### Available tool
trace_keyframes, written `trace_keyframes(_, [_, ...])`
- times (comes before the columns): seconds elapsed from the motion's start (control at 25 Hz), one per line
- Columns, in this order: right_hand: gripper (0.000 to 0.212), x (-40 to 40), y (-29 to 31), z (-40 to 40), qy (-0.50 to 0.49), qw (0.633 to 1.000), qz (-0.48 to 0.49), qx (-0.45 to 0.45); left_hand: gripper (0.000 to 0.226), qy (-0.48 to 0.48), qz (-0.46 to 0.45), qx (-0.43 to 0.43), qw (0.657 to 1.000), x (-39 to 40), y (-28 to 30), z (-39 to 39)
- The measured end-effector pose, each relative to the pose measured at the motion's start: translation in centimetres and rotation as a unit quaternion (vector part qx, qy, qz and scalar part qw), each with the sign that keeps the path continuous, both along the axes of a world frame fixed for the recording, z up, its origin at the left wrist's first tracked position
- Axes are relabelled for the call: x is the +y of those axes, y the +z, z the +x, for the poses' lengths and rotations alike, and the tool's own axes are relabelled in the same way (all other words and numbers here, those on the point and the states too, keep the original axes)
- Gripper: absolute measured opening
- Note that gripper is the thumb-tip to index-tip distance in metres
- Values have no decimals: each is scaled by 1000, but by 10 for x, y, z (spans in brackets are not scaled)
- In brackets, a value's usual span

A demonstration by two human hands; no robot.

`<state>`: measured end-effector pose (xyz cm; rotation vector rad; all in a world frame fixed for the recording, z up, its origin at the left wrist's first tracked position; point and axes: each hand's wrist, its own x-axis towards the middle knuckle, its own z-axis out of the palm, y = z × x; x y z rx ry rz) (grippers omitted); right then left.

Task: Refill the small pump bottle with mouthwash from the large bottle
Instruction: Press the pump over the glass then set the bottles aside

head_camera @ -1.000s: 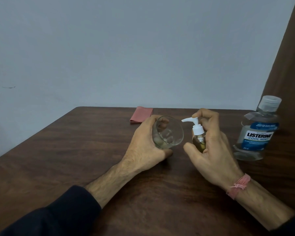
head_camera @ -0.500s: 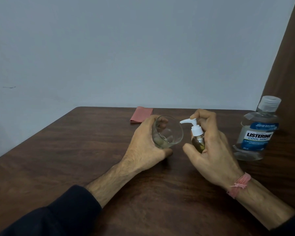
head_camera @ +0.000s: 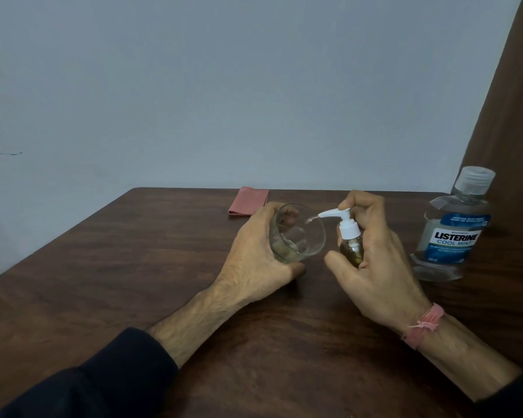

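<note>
inside tilted glass (head_camera: 299, 233), little yellowish liquid (head_camera: 284, 251)

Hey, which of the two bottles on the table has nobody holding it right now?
The large Listerine bottle, standing capped and untouched at the right. The small pump bottle is gripped by the right hand.

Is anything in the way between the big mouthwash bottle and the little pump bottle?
Nothing on the table lies between them. But the right hand wraps the small pump bottle, and the large bottle has its cap on.
</note>
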<state>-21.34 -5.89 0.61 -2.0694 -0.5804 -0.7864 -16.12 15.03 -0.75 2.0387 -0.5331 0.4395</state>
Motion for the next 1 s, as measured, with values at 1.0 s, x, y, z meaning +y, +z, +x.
trace_keyframes(1.0, [34, -16, -5, 11, 16, 991, 120, -56, 96, 46, 42, -33, 997, -2, 2, -9])
